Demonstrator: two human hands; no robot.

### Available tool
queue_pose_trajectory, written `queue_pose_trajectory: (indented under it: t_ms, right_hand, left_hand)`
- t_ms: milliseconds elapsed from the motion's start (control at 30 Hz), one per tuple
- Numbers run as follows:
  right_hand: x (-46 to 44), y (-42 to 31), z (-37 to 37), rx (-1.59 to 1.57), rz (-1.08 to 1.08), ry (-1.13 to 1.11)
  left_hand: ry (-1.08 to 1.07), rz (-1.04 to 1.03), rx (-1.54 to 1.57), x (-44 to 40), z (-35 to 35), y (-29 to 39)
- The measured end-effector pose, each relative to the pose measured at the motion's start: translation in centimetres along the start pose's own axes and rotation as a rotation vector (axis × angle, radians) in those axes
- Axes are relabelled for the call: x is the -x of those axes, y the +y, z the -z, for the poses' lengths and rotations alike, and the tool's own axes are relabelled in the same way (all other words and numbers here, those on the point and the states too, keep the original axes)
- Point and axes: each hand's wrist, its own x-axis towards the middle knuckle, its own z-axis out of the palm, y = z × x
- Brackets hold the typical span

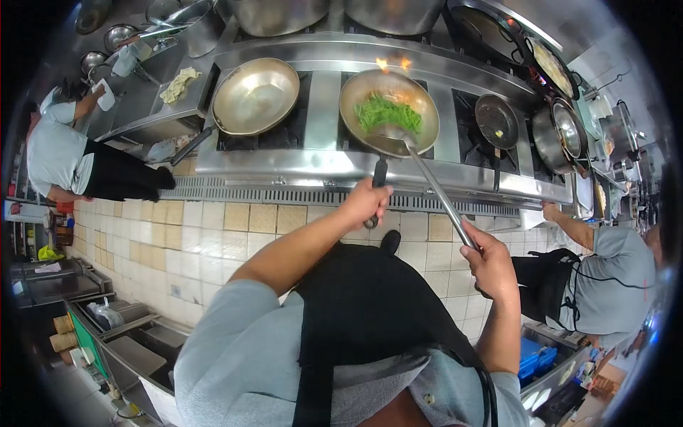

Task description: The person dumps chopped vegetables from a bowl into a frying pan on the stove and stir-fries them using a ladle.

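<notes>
My left hand (366, 202) is wrapped round the dark handle of a frying pan (351, 96) that sits over a burner. Green vegetables (388, 112), cut in strips or leafy, lie in the pan, and small flames (393, 64) rise at its far rim. My right hand (488, 257) grips the long metal handle of a ladle (435, 183). The ladle's bowl rests in the pan at the near edge of the greens, partly covering them. Both hands are closed.
A large empty pan (256, 96) stands on the left burner, its handle jutting outward. To the right are a small dark skillet (496, 122) and stacked pots (553, 142). Large stockpots (279, 16) line the back. Co-workers stand at left (60, 153) and right (612, 277). A crumpled cloth (181, 85) lies on the side counter.
</notes>
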Motion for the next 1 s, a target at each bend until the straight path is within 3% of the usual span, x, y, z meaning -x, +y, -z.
queue_pose_trajectory:
  t_ms: [33, 67, 200, 300, 367, 467, 633, 767, 833, 967, 1000]
  right_hand:
    - [-0.2, -0.1, 0.4, -0.015, -0.107, -0.066]
    - [-1.2, 1.2, -0.5, 0.013, 0.080, 0.008]
    - [-4.8, 3.6, -4.3, 0.088, 0.214, 0.223]
    - [-4.1, 4.2, -3.8, -0.019, 0.136, 0.149]
    - [-3.2, 5.8, -3.5, -0.098, 0.258, 0.192]
    - [-3.1, 7.6, -1.9, -0.186, 0.070, 0.150]
    - [-7.4, 8.6, -1.0, -0.249, 0.087, 0.136]
    - [-9.7, 9.2, -1.1, -0.173, 0.173, 0.083]
    - [-9.0, 9.4, -0.3, -0.072, 0.374, 0.050]
    - [-7.4, 10.8, 2.7, -0.229, 0.163, -0.203]
    - [-8.0, 12.0, 2.4, -0.192, 0.303, -0.136]
  left_hand:
    - [-0.004, -0.008, 0.014, -0.8, 0.0, 0.5]
    - [-0.003, -0.011, 0.015, -1.0, -0.2, 0.5]
    - [0.010, -0.076, -0.031, -0.2, -0.9, -2.0]
    - [0.054, -0.005, -0.049, 0.8, -1.1, -2.3]
    - [0.035, -0.019, -0.085, -1.3, -0.4, -2.4]
    - [0.089, 0.036, 0.023, -2.8, -1.1, 0.1]
    - [0.099, 0.090, 0.142, -3.5, -0.4, 0.6]
    - [0.130, 0.059, 0.334, -1.8, 0.2, -0.7]
    - [0.062, 0.045, 0.378, -1.1, 2.5, -4.2]
    - [0.576, 0.189, 0.311, 3.4, 4.3, -11.6]
    - [0.642, 0.216, 0.324, 4.8, 5.2, -14.3]
